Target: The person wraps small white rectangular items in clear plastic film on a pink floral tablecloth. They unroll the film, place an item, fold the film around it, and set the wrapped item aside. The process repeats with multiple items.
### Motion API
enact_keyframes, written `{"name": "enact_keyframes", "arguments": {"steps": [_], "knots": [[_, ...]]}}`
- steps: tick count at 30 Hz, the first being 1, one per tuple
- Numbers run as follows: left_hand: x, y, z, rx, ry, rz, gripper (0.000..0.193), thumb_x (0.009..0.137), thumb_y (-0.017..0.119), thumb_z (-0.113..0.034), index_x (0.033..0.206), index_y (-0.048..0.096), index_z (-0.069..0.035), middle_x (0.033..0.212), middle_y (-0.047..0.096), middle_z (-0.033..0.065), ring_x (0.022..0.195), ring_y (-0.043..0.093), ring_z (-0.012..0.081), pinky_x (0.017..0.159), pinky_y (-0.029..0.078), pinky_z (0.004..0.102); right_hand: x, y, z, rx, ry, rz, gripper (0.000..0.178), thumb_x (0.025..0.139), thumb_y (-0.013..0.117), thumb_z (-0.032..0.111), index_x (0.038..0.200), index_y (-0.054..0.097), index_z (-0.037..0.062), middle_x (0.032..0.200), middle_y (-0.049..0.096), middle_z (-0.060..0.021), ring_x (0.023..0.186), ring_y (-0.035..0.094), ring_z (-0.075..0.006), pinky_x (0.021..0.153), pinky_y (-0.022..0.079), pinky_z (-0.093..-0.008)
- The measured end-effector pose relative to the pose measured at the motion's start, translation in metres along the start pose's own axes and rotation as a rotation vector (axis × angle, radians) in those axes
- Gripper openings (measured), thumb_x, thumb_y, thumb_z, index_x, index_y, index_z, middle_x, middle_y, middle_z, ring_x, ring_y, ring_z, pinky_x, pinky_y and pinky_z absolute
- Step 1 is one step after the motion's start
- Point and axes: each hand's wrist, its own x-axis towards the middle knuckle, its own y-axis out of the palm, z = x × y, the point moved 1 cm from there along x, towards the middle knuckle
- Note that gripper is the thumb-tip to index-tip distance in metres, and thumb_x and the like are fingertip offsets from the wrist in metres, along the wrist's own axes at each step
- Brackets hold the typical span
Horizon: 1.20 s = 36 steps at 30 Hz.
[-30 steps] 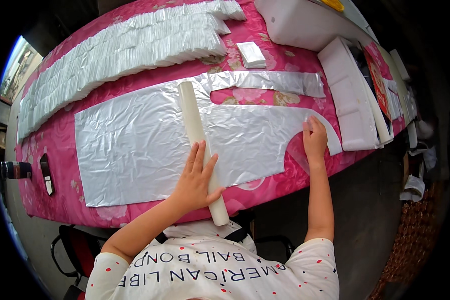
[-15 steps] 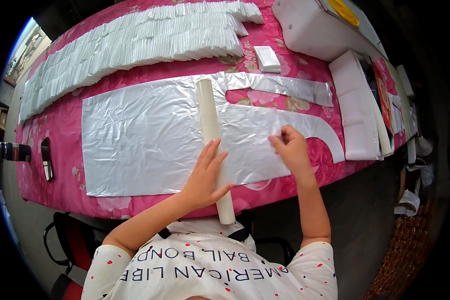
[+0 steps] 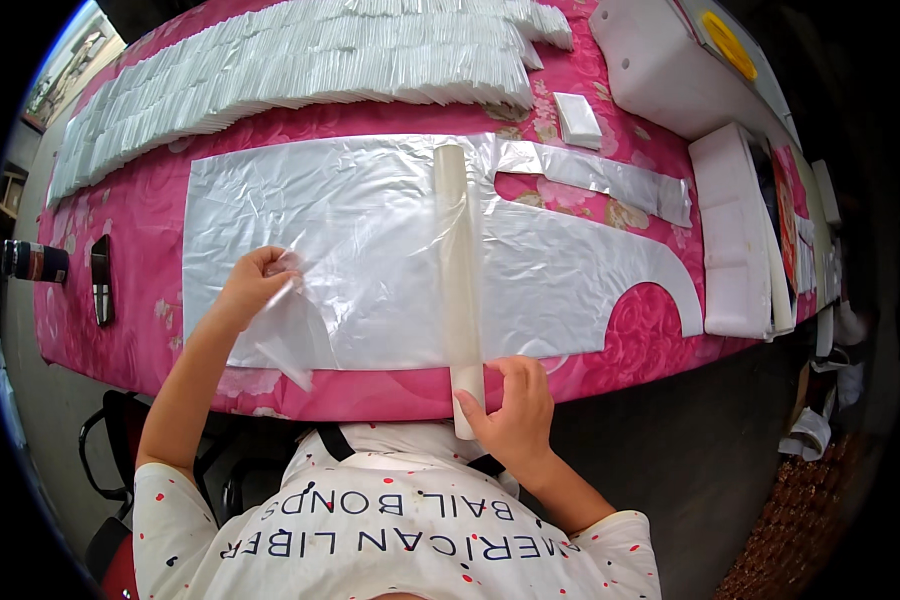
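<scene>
A whitish, translucent plastic sheet (image 3: 390,330), cut with a strap and a curved notch at its right end, lies spread before me. Across it rests a long pale tube (image 3: 455,250), its near end jutting past the table edge. My left hand (image 3: 260,280) pinches a thin film layer and holds it lifted over the sheet's left part, a loose corner hanging below the fingers. At the tube's near end, my right hand (image 3: 515,405) has its thumb and curled fingers against the side.
Rows of folded white plastic packets (image 3: 300,70) fill the table's far left. A small folded stack (image 3: 577,120) lies farther right. White foam boxes (image 3: 735,230) stand at the right. A phone (image 3: 102,280) and dark bottle (image 3: 36,262) are at left. The tablecloth (image 3: 390,395) is pink.
My left hand has left the tube and moved left, now pinching film. My right hand has come from the sheet's right part to the tube's near end. The view has shifted slightly.
</scene>
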Motion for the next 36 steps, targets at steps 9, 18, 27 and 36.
{"name": "enact_keyframes", "arguments": {"steps": [9, 18, 27, 36], "knots": [[-0.021, -0.015, -0.066, 1.162, 0.609, -0.353, 0.039, 0.071, 0.057, 0.005, 0.11, 0.055, 0.0, 0.119, 0.053, 0.014, 0.106, 0.052, 0.0321, 0.088, 0.043, 0.0397, -0.018, 0.019, -0.01, -0.051, 0.391, 0.467, 0.049, 0.071, 0.066, 0.046, 0.081, 0.06, -0.0021, 0.074, 0.062, -0.0184, 0.067, 0.061, -0.0342, 0.064, 0.048, -0.0419], [-0.012, 0.151, -0.062, 0.694, 0.994, -0.068, 0.045, 0.081, 0.055, -0.007, 0.124, 0.044, 0.003, 0.13, 0.043, 0.0163, 0.119, 0.042, 0.0331, 0.098, 0.037, 0.0403, -0.017, 0.012, -0.019, -0.011, 0.418, 0.509, 0.046, 0.072, 0.065, 0.04, 0.084, 0.062, -0.0034, 0.077, 0.063, -0.0207, 0.073, 0.062, -0.0356, 0.068, 0.049, -0.0415], [-0.007, 0.193, -0.038, 0.957, 0.853, -0.063, 0.061, 0.083, 0.041, -0.022, 0.132, 0.029, 0.012, 0.142, 0.025, 0.0246, 0.135, 0.021, 0.0335, 0.111, 0.014, 0.0412, -0.003, 0.004, -0.032, 0.121, 0.433, 0.604, 0.055, 0.075, 0.063, 0.05, 0.083, 0.063, -0.0036, 0.073, 0.063, -0.0198, 0.07, 0.063, -0.0337, 0.065, 0.049, -0.0401], [-0.009, 0.193, -0.041, 0.974, 0.853, -0.053, 0.061, 0.083, 0.036, -0.021, 0.132, 0.028, 0.014, 0.141, 0.025, 0.028, 0.134, 0.021, 0.0376, 0.111, 0.014, 0.0442, 0.16, 0.044, -0.062, 0.519, 0.335, 0.127, 0.044, 0.083, 0.059, 0.038, 0.088, 0.062, -0.0061, 0.078, 0.066, -0.0146, 0.071, 0.063, -0.0226, 0.065, 0.048, -0.0329]]}}
